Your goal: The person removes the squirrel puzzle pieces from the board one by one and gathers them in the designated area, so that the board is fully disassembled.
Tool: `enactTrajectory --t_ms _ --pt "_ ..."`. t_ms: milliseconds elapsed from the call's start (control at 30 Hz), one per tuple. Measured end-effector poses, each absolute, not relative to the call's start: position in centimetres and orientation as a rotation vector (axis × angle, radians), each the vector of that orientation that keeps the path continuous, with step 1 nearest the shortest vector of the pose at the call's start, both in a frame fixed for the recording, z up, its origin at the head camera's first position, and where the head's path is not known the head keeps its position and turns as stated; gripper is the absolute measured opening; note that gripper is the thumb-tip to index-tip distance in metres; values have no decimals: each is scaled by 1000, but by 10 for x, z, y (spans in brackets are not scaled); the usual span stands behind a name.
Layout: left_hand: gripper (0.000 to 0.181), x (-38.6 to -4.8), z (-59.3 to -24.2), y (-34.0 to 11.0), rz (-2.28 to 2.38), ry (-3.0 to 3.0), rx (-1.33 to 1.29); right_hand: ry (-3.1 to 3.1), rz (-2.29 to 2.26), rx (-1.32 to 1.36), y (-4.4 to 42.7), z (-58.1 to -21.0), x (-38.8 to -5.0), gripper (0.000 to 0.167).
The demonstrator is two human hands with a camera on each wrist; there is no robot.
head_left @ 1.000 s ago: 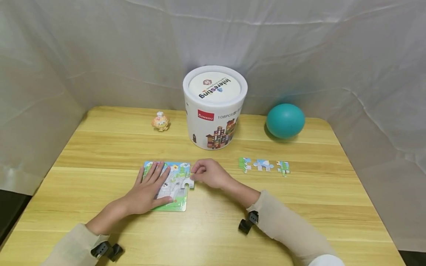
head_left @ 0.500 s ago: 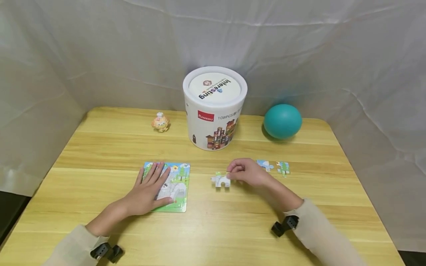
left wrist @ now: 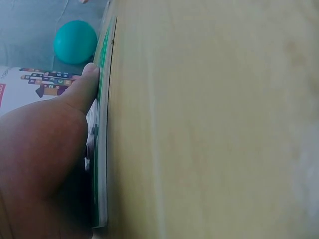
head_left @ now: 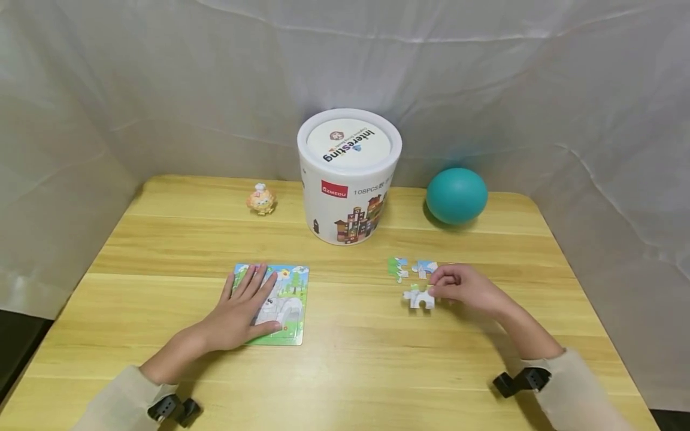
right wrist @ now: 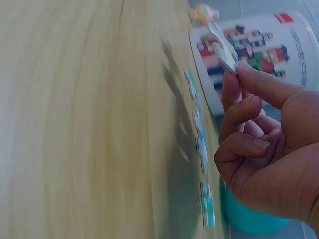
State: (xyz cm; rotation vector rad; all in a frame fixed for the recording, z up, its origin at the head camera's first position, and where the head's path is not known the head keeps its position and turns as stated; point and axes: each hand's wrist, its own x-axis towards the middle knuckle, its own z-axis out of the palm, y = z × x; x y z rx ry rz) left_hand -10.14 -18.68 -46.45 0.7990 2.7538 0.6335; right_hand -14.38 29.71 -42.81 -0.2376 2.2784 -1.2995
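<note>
One outspread left hand (head_left: 234, 317) is resting on a square blue-green-grey puzzle board (head_left: 293, 302); the right hand (head_left: 468, 291) is pinching a white-and-grey jigsaw piece (head_left: 422, 300) above the wood-grained tabletop (head_left: 345, 383), near three flat blue-and-green pieces (right wrist: 200, 139).

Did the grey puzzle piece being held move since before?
Yes. In the head view, the grey puzzle piece, pinched by the right hand, went right, away from the puzzle board, and is now right of the bucket.

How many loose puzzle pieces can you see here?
4. One piece is pinched in the right hand; three lie on the table: the left piece, middle piece and right piece, the last mostly hidden in the head view. The left hand may hide others.
</note>
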Motion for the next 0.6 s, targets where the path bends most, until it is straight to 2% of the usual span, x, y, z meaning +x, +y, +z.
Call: enactTrajectory --t_ms 600 --pt "96 -103 -471 -189 645 2786 836 2398 -1225 -163 368 -423 -133 24"
